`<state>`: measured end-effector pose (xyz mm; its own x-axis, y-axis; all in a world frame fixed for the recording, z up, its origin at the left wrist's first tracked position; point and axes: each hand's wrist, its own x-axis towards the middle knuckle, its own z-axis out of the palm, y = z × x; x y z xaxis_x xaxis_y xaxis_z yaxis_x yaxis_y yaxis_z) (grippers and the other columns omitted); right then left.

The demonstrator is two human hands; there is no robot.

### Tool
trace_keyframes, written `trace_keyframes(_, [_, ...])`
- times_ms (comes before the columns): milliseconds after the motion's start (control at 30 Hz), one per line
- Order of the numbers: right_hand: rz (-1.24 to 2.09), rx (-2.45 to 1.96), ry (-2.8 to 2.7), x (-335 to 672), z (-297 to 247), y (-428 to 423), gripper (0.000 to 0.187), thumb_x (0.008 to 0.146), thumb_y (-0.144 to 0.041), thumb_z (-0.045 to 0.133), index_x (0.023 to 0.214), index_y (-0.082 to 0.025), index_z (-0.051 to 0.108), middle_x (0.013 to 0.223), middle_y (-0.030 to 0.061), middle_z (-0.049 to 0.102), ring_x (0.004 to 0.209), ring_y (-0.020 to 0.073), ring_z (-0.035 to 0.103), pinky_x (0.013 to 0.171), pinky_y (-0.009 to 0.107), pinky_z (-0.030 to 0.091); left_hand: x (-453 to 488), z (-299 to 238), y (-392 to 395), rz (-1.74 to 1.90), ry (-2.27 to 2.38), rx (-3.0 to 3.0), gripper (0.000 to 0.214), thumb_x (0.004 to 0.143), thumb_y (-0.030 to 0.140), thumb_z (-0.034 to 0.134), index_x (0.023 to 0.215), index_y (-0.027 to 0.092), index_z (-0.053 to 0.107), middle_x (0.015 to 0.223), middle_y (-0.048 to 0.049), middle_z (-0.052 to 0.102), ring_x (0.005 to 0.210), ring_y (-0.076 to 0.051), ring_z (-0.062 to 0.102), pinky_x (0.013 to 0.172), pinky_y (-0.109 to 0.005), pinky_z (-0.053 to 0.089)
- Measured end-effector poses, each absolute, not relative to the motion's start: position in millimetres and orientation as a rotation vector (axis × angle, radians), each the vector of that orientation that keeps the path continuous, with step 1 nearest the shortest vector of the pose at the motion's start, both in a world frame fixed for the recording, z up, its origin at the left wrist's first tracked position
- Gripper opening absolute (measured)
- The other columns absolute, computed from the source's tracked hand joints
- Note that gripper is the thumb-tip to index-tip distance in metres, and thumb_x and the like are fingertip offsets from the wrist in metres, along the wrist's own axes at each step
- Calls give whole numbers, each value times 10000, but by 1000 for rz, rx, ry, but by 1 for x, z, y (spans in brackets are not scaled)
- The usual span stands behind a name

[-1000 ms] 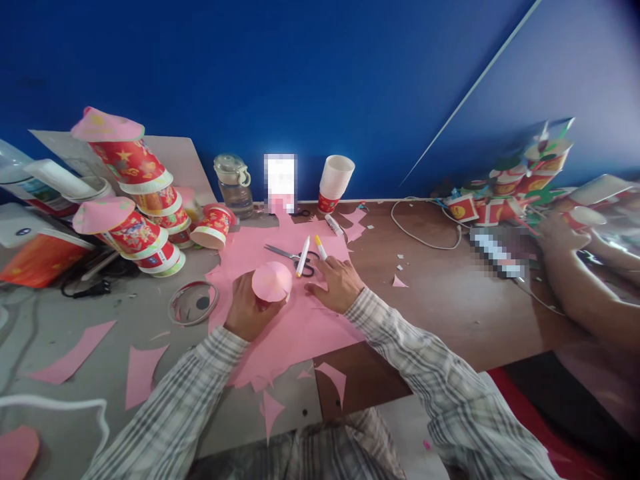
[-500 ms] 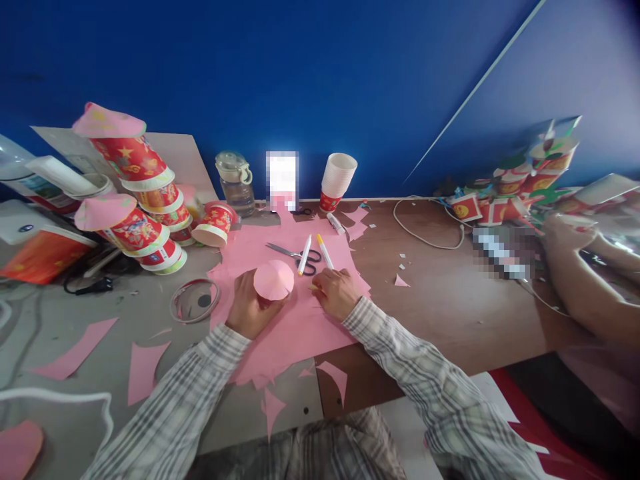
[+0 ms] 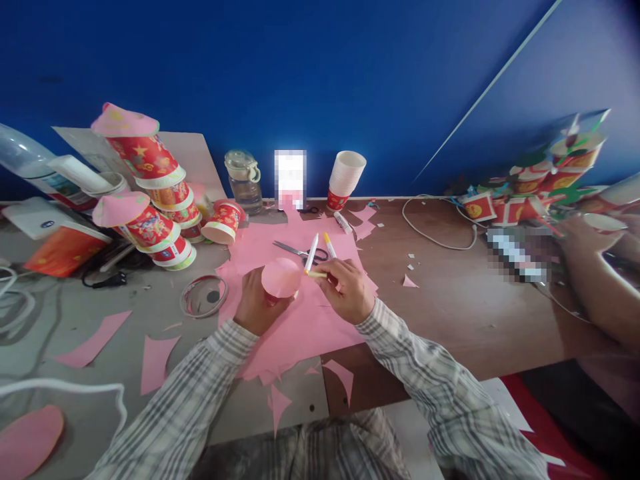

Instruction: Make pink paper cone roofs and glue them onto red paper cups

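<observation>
Pink-topped cup (image 3: 281, 277) in our left hand (image 3: 256, 308), we face a broad blue wall (image 3: 300, 80) behind everything. Below it spreads our table (image 3: 450, 300), grey on the left and brown on the right, and across its middle lies a large pink sheet (image 3: 300, 340), over which we hold the cup. Towers of red cups (image 3: 145, 157) with pink caps stand to our left; far to our right we see another person's arm (image 3: 597, 280), reaching near more red cups (image 3: 517, 208), blurred. Near the wall we have a nested stack of cups (image 3: 345, 177) and a clear jug (image 3: 244, 183). Our left hand curves part-closed around the cup's side. Our right hand (image 3: 349, 290), near it, is nearly closed in a pinch. Just beyond our hands, scissors (image 3: 292, 249) lie on the sheet, a white pen (image 3: 311, 252) across them and a yellow-ended pen (image 3: 329, 244) beside it. Between right thumb and fingers we grip a slim pale-yellow piece (image 3: 315, 274). Tiny white bits (image 3: 411, 256) dot the brown side.
</observation>
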<state>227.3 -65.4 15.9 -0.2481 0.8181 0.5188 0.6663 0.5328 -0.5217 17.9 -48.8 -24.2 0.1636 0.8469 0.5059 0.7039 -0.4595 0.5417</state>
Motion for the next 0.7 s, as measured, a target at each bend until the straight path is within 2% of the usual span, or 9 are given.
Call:
trace_keyframes(200, [355,-1120,-1839,218,27,-70,112,869,-225,590,887,-224,701,719,3,691,605,138,574,657,325,495,19,-24,-48,1206,1529,2263,649,509,347,682,1057,165,384,926,-101,530,892,-288,503,762,-462,441])
trace_keyframes(333, [729,-1198,-1572,218,27,-67,93,849,-296,642,887,-228,693,738,-1,699,623,131,576,632,308,502,19,-24,-48,1213,1529,2265,627,519,375,674,1039,163,397,912,-98,537,875,-282,511,752,-458,445])
trace_keyframes(467, [1116,-1127,-1210,220,17,-62,193,827,-393,674,886,-210,661,702,-10,693,545,100,520,536,272,444,18,-26,-48,1208,1517,2255,612,529,406,670,1028,171,405,920,-87,536,884,-271,509,772,-449,435])
trace_keyframes(700, [1309,-1051,-1049,222,9,-57,182,765,-369,699,790,-202,633,633,-18,673,528,95,529,532,262,430,18,-26,-48,1211,1506,2252,625,540,428,660,1048,178,393,942,-89,530,902,-272,499,788,-448,423])
